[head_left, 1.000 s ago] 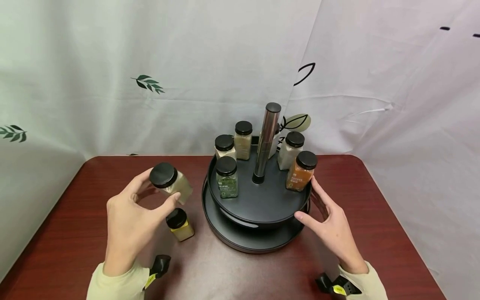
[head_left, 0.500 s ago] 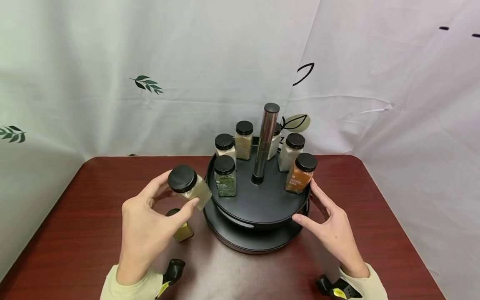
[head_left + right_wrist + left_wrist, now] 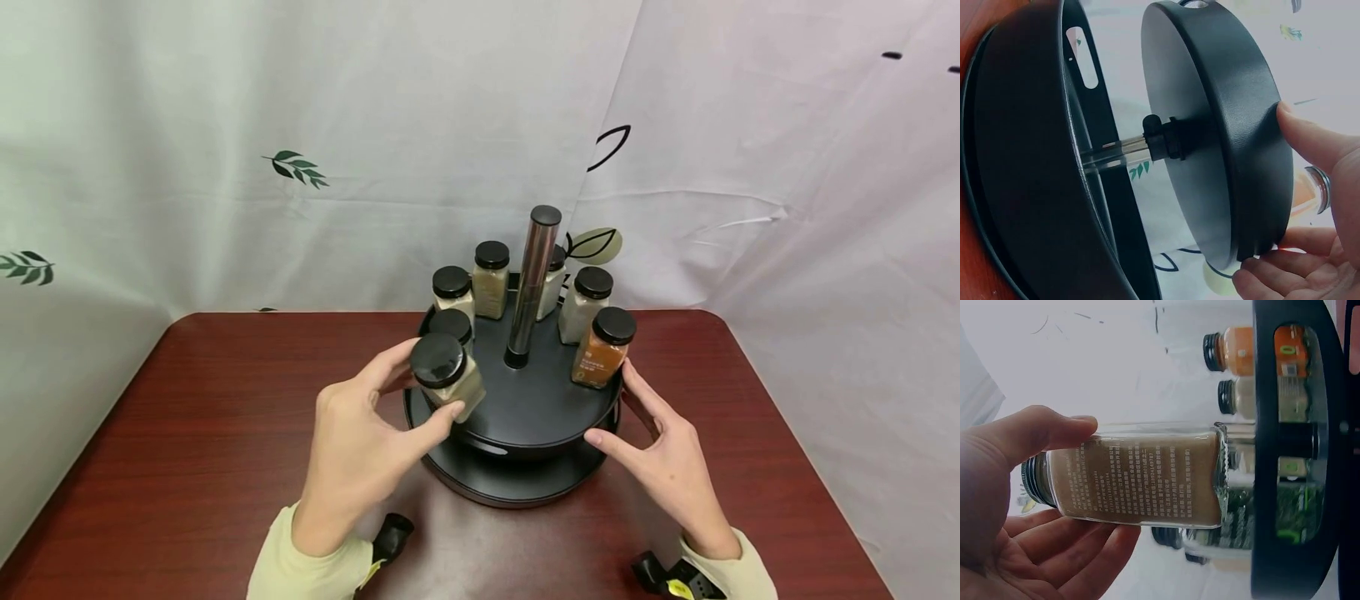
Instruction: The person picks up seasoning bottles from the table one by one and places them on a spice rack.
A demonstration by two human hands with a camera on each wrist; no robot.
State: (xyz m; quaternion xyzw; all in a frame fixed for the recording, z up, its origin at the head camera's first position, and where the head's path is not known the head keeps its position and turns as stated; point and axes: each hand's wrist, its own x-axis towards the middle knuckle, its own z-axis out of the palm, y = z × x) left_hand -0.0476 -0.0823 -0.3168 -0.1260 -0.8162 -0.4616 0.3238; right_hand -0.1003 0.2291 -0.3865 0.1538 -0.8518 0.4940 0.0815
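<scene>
My left hand [image 3: 360, 442] holds a square glass spice jar [image 3: 467, 390] of tan powder with a black lid, tilted, by the front left of a black two-tier turntable rack. Printed text covers the jar's side [image 3: 1141, 481] in the left wrist view. Behind it, a jar of green herbs [image 3: 1229, 506] stands on the upper tray [image 3: 536, 412], mostly hidden in the head view. My right hand [image 3: 667, 458] holds that tray's right rim, thumb at the front and fingers farther back, near an orange pepper jar [image 3: 597, 358].
Several more black-lidded jars, among them a pale one [image 3: 581, 312], stand around the rack's central post [image 3: 532, 287]. Beneath is the wider lower tray [image 3: 502, 492]. The rack stands on a reddish-brown table [image 3: 187, 433], with a white curtain [image 3: 375, 125] behind.
My left hand has carried the tan jar rightward from the table's left side to the upper tray's edge. A yellow-labelled jar on the table is now hidden behind it. The right hand stays nearly still.
</scene>
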